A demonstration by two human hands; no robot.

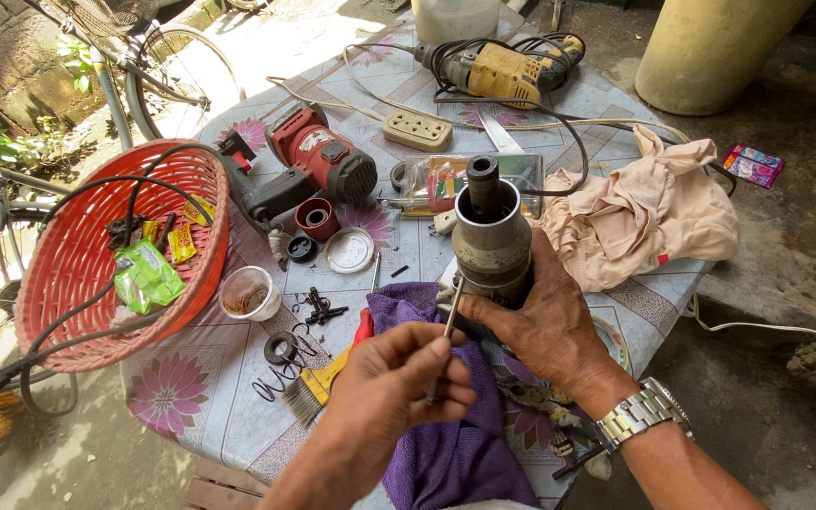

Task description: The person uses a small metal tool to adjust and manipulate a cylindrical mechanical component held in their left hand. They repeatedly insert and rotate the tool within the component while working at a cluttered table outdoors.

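One view only, the head camera. I see my right hand gripping a grey cylindrical metal tool housing upright above the purple cloth at the table's near edge. My left hand pinches a thin metal pin, its tip touching the housing's lower side. Small black screws, a coil spring and a black ring lie loose on the flowered tablecloth, so I judge the job mid-way, parts not yet fitted.

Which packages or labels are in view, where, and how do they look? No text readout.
Green sachet: in red basket, crumpled, glossy.
Yellow wrappers: in the basket, small.
Colourful packet: on ground, right of table, flat, pink-purple.
Clear packet: behind metal cylinder, flat, red-green contents.
Label: on red power tool, pale patch.
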